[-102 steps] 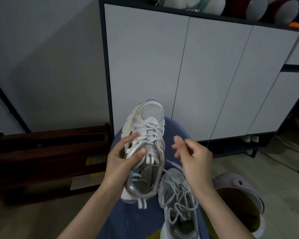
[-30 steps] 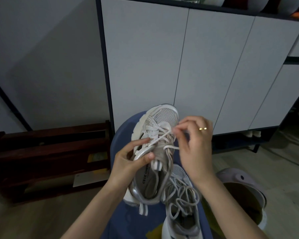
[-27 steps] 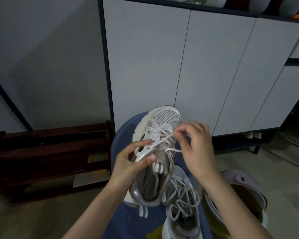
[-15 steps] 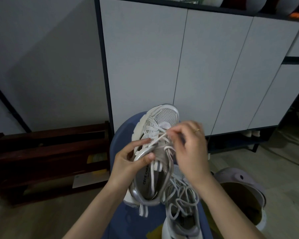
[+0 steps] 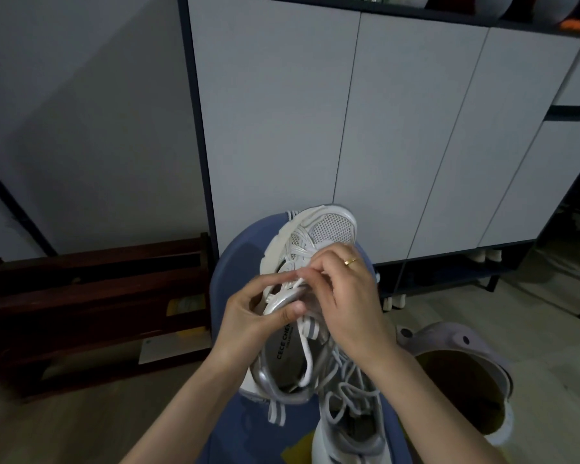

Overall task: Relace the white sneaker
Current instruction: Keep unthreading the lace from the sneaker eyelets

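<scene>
white sneaker, toe up, lace loose

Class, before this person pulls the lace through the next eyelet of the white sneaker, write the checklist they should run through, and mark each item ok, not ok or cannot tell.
1. White sneaker steadied: ok, the left hand grips its collar, thumb on the silver rim.
2. Lace held: ok, the right hand pinches the white lace at the upper eyelets.
3. Lace tip in the right eyelet: cannot tell, fingers hide it.
4. Free lace end untangled: ok, it hangs loose inside the shoe opening.
5. Second sneaker out of the way: not ok, it lies against the held shoe with loose laces.
</scene>
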